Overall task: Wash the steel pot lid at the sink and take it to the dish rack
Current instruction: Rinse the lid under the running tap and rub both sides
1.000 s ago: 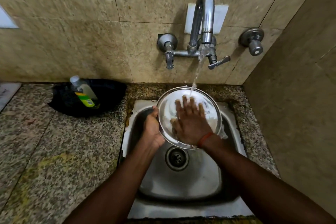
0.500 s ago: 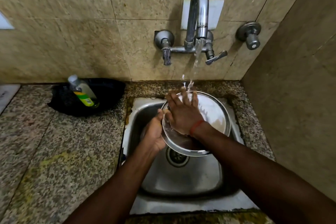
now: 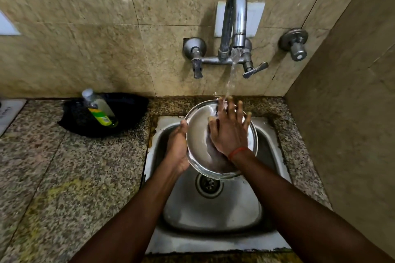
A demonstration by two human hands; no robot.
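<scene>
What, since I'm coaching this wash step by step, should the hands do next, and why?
Probably rub the right hand down and left across the steel lid: its straight fingers lie flat near the upper rim where the tap water lands, the left hand grips the left rim, and the lid's lower left face is uncovered.

right hand (image 3: 229, 134) further right on lid (image 3: 197, 132)

Above the sink (image 3: 213, 215) there is one steel pot lid (image 3: 198, 134), with two hands on it: one left hand (image 3: 177, 147) and one right hand (image 3: 229, 132). Inside the sink is one drain (image 3: 209, 183). Behind the sink are one spout (image 3: 235, 17), two lever handles (image 3: 196, 66) and one round valve (image 3: 296, 44). Left of the sink are one black dish (image 3: 128, 109) and one bottle (image 3: 99, 111).
</scene>
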